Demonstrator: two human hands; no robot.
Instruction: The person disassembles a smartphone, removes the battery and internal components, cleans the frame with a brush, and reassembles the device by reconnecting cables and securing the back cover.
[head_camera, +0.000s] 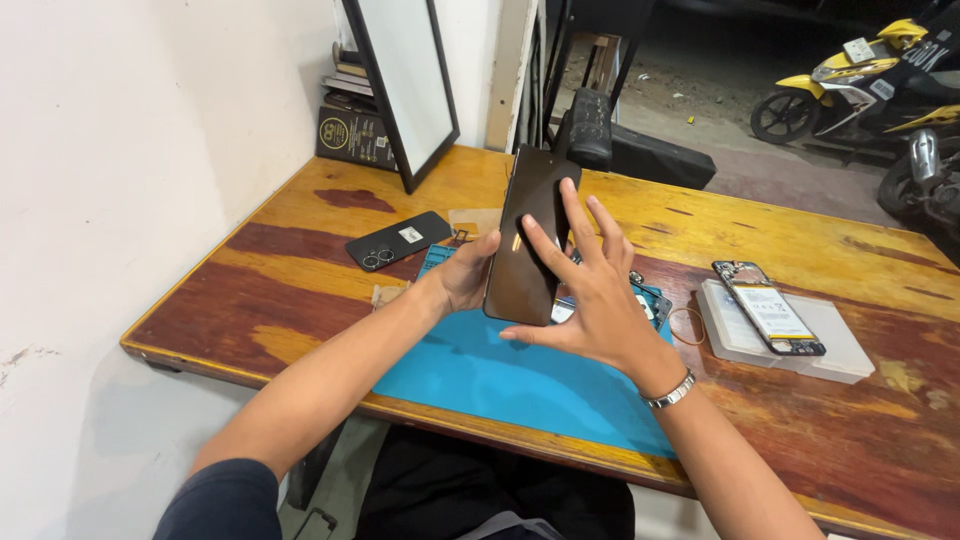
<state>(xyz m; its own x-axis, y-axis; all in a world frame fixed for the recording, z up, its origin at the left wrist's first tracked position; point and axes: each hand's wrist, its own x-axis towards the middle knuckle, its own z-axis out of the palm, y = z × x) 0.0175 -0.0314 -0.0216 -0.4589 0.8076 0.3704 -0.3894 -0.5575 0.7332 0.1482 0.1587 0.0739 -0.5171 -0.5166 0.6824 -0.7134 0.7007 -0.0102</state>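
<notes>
Closest to the camera, two bare forearms reach out over the wooden workbench (300, 260), crossing above a blue silicone work mat (500, 375) that lies at the near edge, probably there to keep small parts from sliding or scratching. The right hand (590, 290), a metal bracelet (672, 392) on its wrist, is spread with the fingers fanned; their tips press flat on the dark glossy face of a black smartphone (530, 235), as if to steady or smooth the surface rather than grasp it. The left hand (465, 275) does the gripping: its fingers curl round the phone's left edge and lower back, propping it above the mat with the face tilted toward the wearer, so the glass catches the light. Beneath the hands, partly hidden, some phone parts lie on the mat; what they are cannot be told. To the right, well apart from the hands, an opened phone with its battery exposed (770, 310) rests on a clear plastic case (840, 355), which keeps it off the wood, and a thin ring-shaped band (686, 326) lies just beside the case. To the left sits a black phone back cover with camera rings (398, 240). Farther back a black-framed panel (405, 80) leans on the wall before stacked books (350, 125), and motorbikes (860, 85) stand outside.
</notes>
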